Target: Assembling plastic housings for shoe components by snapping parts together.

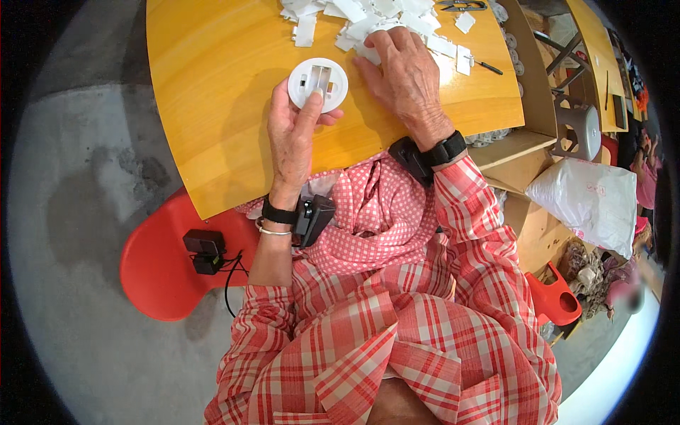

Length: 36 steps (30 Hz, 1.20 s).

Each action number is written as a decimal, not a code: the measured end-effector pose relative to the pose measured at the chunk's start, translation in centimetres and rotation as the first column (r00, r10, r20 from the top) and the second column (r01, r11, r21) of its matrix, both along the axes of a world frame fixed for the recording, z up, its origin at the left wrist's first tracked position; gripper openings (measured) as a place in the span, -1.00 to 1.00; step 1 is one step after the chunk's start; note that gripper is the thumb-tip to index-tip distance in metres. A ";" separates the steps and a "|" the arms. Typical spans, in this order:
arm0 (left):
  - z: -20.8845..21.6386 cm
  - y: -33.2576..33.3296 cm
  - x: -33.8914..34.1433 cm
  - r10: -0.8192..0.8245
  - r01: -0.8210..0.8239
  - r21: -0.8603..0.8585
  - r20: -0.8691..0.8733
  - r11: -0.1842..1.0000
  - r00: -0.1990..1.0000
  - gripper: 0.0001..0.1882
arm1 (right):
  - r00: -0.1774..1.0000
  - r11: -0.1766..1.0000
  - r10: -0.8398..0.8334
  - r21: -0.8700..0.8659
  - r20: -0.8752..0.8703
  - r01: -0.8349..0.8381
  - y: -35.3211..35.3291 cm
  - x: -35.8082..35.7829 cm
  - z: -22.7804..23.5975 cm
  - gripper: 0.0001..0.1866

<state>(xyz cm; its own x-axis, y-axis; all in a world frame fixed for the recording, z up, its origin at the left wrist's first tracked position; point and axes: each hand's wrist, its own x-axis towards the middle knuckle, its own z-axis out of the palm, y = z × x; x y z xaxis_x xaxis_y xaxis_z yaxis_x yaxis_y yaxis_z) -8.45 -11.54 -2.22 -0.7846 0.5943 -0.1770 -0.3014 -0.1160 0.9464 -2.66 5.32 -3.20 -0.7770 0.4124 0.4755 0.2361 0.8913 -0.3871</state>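
Note:
My left hand [291, 134] grips a round white plastic housing [341, 83] over the table. Its thumb lies on the rectangular slot in the middle, where some metal shows. To the right, my right hand [407, 81] reaches into a heap of flat white plastic pieces [365, 27]. Thumb and forefinger are apart there, beside a white piece [370, 54]; the other fingertips are partly hidden, and no piece is seen lifted. A single white piece [305, 32] lies left of the heap.
On the yellow table [212, 92] lie a black-handled tool [489, 68] and dark snips [464, 6]. Right of it, an open cardboard box [533, 85] contains round white parts. A red stool [159, 262] with a black device [205, 249] stands lower left; a white sack [588, 202] lies right.

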 end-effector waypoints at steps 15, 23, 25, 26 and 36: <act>-0.1 -0.2 -0.1 -0.003 0.003 -0.029 -0.004 1.000 1.000 -0.63 | 0.991 0.949 0.093 -0.293 -0.099 -0.118 1.0 4.8 1.2 -0.92; -0.2 -0.2 0.0 -0.020 0.020 -0.015 0.001 1.000 1.000 -0.64 | 0.958 0.957 0.249 -0.114 -0.140 -0.266 1.1 5.7 1.1 -0.84; -0.3 -0.2 0.0 -0.013 0.013 -0.015 0.004 1.000 1.000 -0.65 | 0.955 0.954 0.242 -0.137 -0.174 -0.267 0.6 5.6 1.5 -0.84; -0.4 -0.3 -0.1 -0.018 0.018 -0.009 0.003 1.000 1.000 -0.64 | 0.950 0.950 0.234 -0.158 -0.206 -0.268 0.4 5.6 1.6 -0.84; -0.3 -0.3 -0.2 -0.076 0.075 -0.020 -0.039 0.997 0.996 -0.58 | 0.979 0.248 0.034 -0.947 -0.200 -0.202 -1.1 5.8 0.5 -0.83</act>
